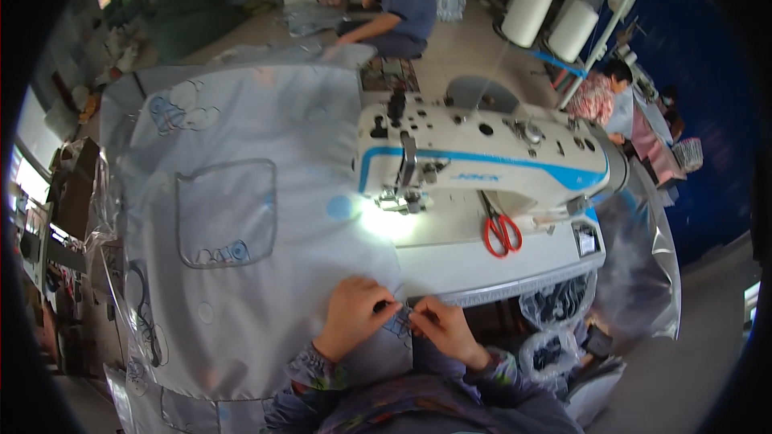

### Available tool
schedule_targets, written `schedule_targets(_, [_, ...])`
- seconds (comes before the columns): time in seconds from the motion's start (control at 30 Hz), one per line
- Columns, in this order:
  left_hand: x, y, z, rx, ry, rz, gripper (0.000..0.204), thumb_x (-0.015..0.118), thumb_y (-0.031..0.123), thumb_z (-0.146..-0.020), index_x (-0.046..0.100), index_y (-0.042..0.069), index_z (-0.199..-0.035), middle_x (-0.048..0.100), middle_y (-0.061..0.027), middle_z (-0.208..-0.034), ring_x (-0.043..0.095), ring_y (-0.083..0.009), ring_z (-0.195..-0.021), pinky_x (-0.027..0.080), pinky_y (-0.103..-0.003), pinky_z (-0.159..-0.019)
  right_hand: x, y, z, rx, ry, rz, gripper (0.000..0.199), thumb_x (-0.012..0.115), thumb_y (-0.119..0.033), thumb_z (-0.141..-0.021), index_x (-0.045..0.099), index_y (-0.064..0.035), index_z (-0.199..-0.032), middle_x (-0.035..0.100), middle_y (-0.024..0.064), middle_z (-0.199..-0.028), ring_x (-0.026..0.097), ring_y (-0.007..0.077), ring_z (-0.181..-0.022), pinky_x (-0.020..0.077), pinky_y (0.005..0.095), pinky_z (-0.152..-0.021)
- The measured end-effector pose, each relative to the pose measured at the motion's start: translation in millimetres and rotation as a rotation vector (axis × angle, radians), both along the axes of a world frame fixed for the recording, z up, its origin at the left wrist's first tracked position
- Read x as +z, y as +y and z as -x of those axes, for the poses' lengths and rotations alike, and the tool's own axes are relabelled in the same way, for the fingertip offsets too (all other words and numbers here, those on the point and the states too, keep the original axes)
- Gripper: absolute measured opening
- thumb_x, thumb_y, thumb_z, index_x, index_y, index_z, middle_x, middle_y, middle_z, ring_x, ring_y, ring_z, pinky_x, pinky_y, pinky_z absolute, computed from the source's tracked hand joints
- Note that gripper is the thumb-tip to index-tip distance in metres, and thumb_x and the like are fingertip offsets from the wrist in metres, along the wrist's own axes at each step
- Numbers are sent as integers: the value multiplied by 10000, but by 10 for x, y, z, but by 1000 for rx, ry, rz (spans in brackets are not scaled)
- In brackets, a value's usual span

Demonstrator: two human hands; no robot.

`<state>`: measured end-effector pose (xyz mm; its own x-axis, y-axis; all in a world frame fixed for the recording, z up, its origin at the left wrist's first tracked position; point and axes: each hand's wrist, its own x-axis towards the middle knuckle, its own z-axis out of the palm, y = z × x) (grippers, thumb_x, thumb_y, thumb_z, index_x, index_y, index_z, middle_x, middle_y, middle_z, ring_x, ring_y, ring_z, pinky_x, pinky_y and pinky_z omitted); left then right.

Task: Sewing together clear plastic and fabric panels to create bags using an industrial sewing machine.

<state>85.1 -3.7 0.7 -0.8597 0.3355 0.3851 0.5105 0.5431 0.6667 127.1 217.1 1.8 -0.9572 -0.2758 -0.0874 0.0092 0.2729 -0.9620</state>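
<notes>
A large pale grey plastic sheet with a stitched pocket and cartoon prints covers the left half of the sewing table. My left hand pinches the sheet's near right corner at the table's front edge. My right hand pinches the same edge just beside it, fingertips almost touching the left hand's. Both hands sit in front of the white and blue sewing machine, whose needle area is lit by a small lamp.
Red-handled scissors lie on the white table right of the needle. Clear bags of dark parts hang at the table's right front. A seated person works beyond the table; another person sits at the right.
</notes>
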Motion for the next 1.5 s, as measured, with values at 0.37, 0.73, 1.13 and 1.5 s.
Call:
schedule_targets(0.37, [-17, -23, -125, -16, -54, 68, 173, 759, 313, -855, 697, 157, -812, 634, -8, -785, 610, -261, -829, 427, -412, -761, -151, -116, -195, -145, -22, 14, 118, 674, -100, -985, 625, 6, -968, 706, 76, -755, 686, 96, -698, 535, 255, -622])
schedule_targets(0.73, [-72, -30, -162, -8, -52, 68, 174, 754, 316, -856, 690, 163, -804, 634, 9, -787, 598, -242, -834, 416, -410, -771, -134, -79, -187, -106, -1, -57, 88, 667, -48, -981, 627, 29, -973, 699, 61, -797, 652, 67, -742, 528, 222, -660])
schedule_targets(1.13, [177, -1289, -218, 950, 409, 72, 493, 741, 156, -860, 585, -11, -1297, 583, -205, -1279, 520, -399, -1237, 403, -506, -1068, -228, 140, -348, -19, -322, 195, 112, 736, -105, -953, 695, -1, -962, 632, -3, -872, 559, 62, -803, 464, 222, -745])
schedule_targets(1.5, [-128, -3323, -405, 1421, -111, 509, 308, 666, 264, -941, 655, 57, -1169, 645, -159, -1124, 611, -394, -1077, 487, -483, -899, -445, -28, -281, 203, -434, 247, 125, 723, -141, -975, 680, -32, -1016, 590, -39, -875, 499, 37, -785, 401, 204, -690])
